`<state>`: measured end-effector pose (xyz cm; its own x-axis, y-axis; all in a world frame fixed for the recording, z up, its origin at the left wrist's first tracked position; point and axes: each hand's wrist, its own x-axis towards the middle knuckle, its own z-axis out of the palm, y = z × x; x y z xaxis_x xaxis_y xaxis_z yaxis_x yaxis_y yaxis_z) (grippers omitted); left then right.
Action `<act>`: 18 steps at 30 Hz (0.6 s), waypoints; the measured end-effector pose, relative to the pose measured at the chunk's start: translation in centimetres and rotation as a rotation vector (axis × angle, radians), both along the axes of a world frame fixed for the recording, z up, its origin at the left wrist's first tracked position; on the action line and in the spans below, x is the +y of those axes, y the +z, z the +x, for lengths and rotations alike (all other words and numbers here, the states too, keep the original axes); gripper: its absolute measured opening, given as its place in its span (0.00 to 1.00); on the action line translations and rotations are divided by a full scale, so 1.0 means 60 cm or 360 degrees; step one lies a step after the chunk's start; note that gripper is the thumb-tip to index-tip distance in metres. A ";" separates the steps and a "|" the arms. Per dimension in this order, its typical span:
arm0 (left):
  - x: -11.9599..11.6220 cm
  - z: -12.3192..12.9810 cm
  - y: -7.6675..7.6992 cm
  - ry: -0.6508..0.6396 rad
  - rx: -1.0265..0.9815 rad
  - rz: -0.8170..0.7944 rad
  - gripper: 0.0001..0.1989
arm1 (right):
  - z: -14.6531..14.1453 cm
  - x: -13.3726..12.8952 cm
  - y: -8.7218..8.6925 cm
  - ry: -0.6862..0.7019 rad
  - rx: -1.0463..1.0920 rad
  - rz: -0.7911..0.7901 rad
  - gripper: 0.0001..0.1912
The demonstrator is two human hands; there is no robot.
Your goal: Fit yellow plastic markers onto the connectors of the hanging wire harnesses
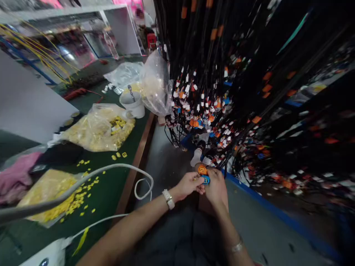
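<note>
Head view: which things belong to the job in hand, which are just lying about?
In the job:
- orange connector and blue connector, at the left hand and right hand
- probably the hanging black cables
- possibly the loose yellow pieces

Apparently just lying about:
- pink cloth
- white pail

The left hand [191, 184] hides part of the blue piece [206, 180]. By the right hand [218, 186] is an orange piece [202, 170], but it's too small to tell which hand grips which piece. The hanging wires [294, 122] on the right are a big blur. The left edge cuts off the pink cloth [16, 181] and the gray tube [91, 176]. The bottom edge chops the white box [48, 253].
</note>
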<state>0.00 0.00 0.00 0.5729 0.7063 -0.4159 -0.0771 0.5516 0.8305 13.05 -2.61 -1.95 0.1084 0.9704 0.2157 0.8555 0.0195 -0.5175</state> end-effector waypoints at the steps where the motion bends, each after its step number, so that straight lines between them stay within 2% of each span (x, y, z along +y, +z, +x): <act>1: 0.000 0.001 0.001 0.0027 0.0022 0.0014 0.22 | 0.000 0.002 -0.003 -0.0005 -0.0012 0.0010 0.11; 6: 0.001 0.002 0.010 0.0074 0.0101 0.0010 0.21 | 0.000 0.006 -0.016 -0.0020 -0.0036 0.0061 0.13; 14: -0.006 -0.006 0.020 -0.0076 0.0156 -0.0042 0.25 | 0.004 0.005 -0.028 -0.0001 -0.0042 0.0068 0.14; 18: -0.011 -0.006 0.023 -0.0055 0.0174 -0.0046 0.24 | 0.001 0.006 -0.034 0.0010 -0.0002 0.0094 0.14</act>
<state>-0.35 -0.65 1.36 0.5471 0.6735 -0.4970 0.0324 0.5763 0.8166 13.12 -2.28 -4.00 0.1021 0.9567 0.2725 0.8559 0.0551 -0.5142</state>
